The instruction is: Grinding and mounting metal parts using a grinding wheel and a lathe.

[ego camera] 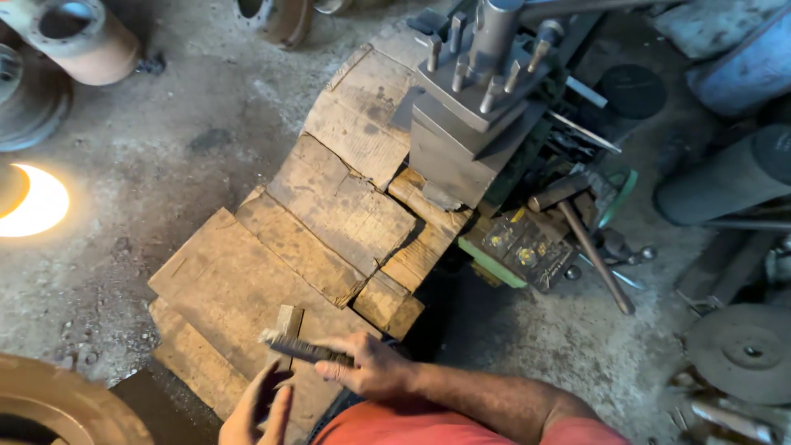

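We see the right hand (368, 368) closed around the handle of a wire brush (301, 349), bristle end pointing left, held over the near end of the stack of wooden planks (329, 214) on the concrete floor (165, 156). The left hand (257, 409) sits just below the brush, fingers loosely open and holding nothing. At the planks' far end stands a grey steel block with bolts (478, 99). A hammer (585, 239) lies right of the planks, well apart.
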